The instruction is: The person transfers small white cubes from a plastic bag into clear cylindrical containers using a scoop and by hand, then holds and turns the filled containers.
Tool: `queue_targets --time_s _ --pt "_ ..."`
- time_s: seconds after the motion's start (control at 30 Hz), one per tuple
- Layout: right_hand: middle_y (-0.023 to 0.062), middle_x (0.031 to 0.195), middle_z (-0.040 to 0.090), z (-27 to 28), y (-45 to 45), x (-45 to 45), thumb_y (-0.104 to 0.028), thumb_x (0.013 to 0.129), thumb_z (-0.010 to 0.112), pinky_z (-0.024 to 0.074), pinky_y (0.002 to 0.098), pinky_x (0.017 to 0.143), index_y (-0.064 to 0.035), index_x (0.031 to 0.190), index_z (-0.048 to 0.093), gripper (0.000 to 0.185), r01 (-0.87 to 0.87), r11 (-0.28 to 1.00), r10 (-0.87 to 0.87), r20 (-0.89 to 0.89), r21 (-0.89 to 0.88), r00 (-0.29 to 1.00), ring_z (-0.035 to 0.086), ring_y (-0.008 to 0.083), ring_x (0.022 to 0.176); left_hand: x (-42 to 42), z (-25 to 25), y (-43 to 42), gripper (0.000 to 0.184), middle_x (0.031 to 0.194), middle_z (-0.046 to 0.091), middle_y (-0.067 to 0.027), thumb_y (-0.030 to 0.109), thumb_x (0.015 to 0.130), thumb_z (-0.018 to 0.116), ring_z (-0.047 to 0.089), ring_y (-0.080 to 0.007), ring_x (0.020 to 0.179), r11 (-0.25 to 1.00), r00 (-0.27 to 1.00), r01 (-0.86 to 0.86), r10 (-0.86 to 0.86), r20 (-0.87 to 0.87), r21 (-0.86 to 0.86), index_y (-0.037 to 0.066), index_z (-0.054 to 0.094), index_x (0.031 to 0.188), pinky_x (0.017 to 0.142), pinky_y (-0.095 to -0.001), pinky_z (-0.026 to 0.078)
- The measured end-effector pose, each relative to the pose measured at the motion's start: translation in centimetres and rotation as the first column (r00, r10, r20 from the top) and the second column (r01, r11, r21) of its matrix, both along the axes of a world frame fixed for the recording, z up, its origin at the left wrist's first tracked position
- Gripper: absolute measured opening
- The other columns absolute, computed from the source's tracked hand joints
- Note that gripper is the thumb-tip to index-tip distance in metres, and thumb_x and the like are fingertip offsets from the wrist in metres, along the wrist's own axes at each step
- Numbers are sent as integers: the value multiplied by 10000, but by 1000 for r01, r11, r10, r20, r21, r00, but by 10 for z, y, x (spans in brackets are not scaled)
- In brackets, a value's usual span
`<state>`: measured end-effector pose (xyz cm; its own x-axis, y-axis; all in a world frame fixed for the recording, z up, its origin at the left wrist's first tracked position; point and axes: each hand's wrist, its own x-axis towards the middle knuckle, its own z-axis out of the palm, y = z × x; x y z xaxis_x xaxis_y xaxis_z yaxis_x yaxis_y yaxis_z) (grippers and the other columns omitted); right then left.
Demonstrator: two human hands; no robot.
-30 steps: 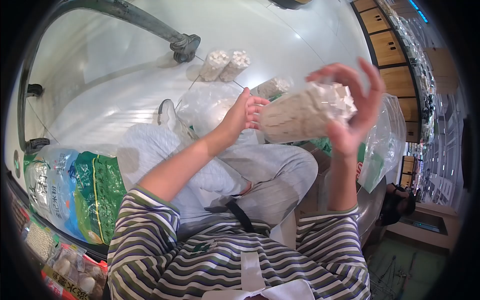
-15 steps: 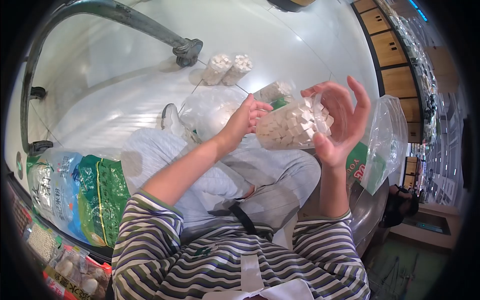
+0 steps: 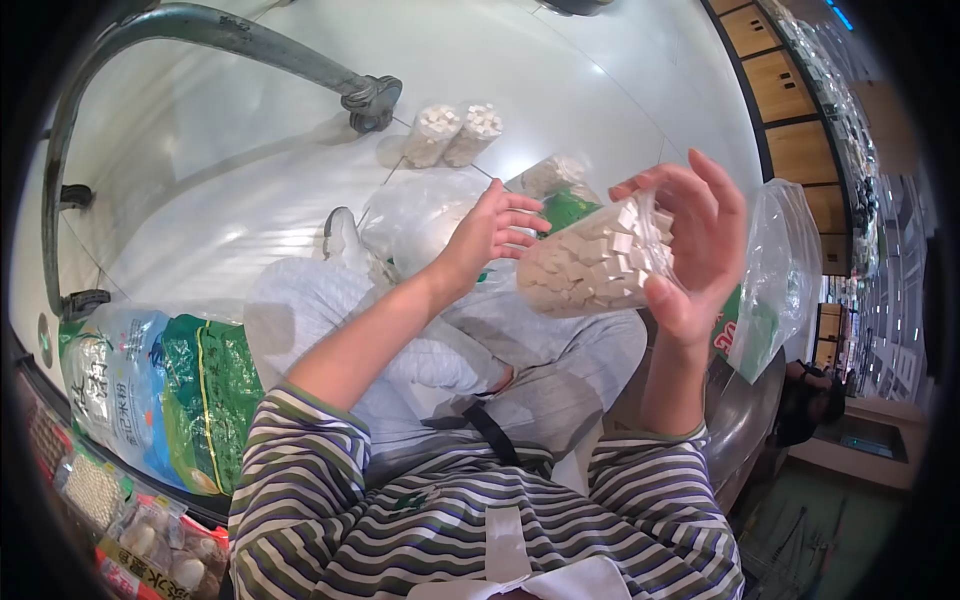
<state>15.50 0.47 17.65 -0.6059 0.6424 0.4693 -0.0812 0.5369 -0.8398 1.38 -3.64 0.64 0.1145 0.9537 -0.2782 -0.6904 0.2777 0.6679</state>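
Note:
A clear plastic tub point(image 3: 590, 262) full of whitish cubes lies tilted on its side in the air above my right knee. My right hand point(image 3: 690, 250) grips it around the rim end, thumb on one side and fingers on the other. Near the tub's base my left hand point(image 3: 493, 232) is held with fingers spread and nothing in it. Under and beyond my left hand is a clear plastic bag point(image 3: 415, 215). Behind the tub, a green package point(image 3: 568, 208) and another filled tub point(image 3: 553, 176) are partly covered.
Two filled tubs point(image 3: 432, 135) stand side by side on the tiled floor. A metal frame with casters point(image 3: 371, 100) arches at the upper left. Green and blue packages point(image 3: 205, 390) lie left. A clear bag point(image 3: 785, 270) is at right. A person point(image 3: 805, 400) shows farther off.
My right hand has come down slightly with the tub, and the cubes inside have shifted about. My left hand stays near the tub's base with its fingers spread.

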Motion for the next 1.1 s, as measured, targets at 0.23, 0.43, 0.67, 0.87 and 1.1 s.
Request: queue_targets --time_s 0.23,0.43,0.67,0.87,1.1 --pt "225 1103 582 -6 7 4 -244 650 751 535 379 840 78 1319 405 820 -88 973 76 64 214 995 634 287 955 4 -9 5 659 1096 633 -93 565 1016 193 612 -160 938 1000 1000 -6 6 -17 23 45 537 1227 877 -308 471" --pt "243 1103 574 -5 3 1 -214 666 754 518 381 860 94 1378 354 873 -39 999 40 -33 28 999 632 300 960 2 -5 0 665 1116 634 -92 571 1014 196 610 -154 944 1000 1000 0 1 -21 18 45 548 1217 875 -308 470" --pt "242 1089 582 9 4 3 -230 661 762 532 392 847 87 1327 396 824 -41 985 57 -93 168 994 636 302 952 3 -4 -2 662 1115 638 -88 575 1011 206 615 -152 934 999 999 8 -7 -39 32 47 546 1218 871 -308 471" --pt "227 1090 588 -6 11 -4 -192 659 771 521 367 849 67 1338 374 828 -78 986 85 -39 148 996 624 282 983 4 -7 2 652 1067 639 -59 569 1012 213 623 -133 933 1000 1000 -5 6 -30 22 46 550 1206 850 -296 480" --pt "236 1115 578 3 13 -1 -184 649 766 527 377 845 67 1309 388 801 -114 975 125 -47 192 991 628 298 990 3 -12 3 658 1072 640 -65 575 1011 221 628 -146 961 999 999 3 -2 -35 33 36 540 1215 892 -297 477"
